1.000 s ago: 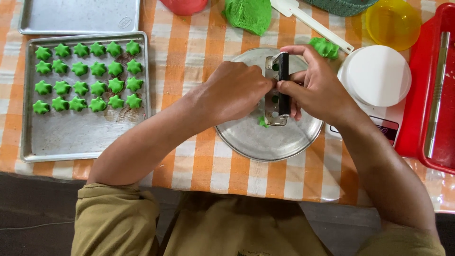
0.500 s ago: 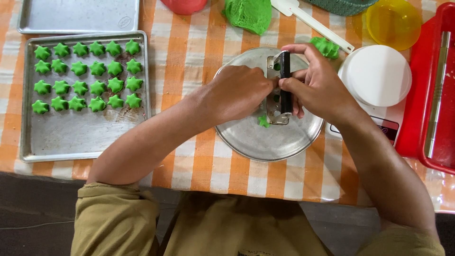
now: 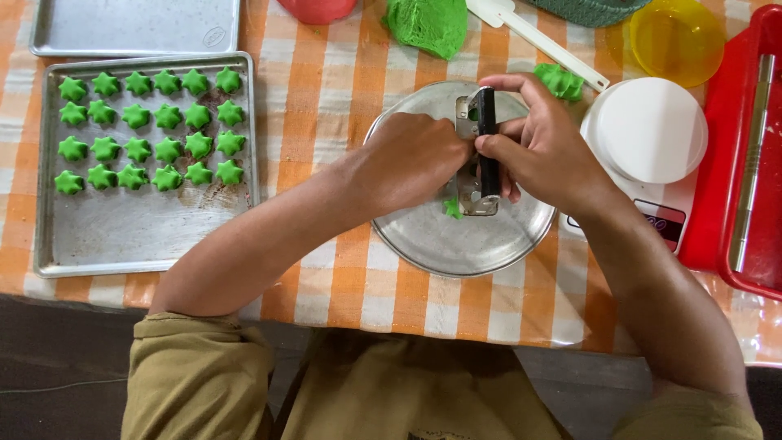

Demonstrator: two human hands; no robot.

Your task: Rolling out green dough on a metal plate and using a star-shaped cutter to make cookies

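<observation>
Two bare hands meet over a round metal plate (image 3: 456, 244) on an orange-and-white checked tablecloth (image 3: 326, 106). The right hand (image 3: 546, 151) is wrapped around a cookie press (image 3: 482, 151), a metal tool with a black grip; its long axis runs away from the person, with the far end above the plate's rear rim and the near end over the plate's middle. The left hand (image 3: 411, 159) is closed against the press from the left side, touching it, so both hands are together on the tool, the right one holding it more fully. A small piece of green dough (image 3: 453, 208) sits at the press's near end, just above the plate. Left of the plate lies a baking tray (image 3: 138, 236) with rows of green star-shaped dough pieces (image 3: 151, 130) filling its far half. Beyond the hands lie a green dough lump (image 3: 428, 24) and a white spatula (image 3: 533, 37); a white kitchen scale (image 3: 648, 138) stands at right.
</observation>
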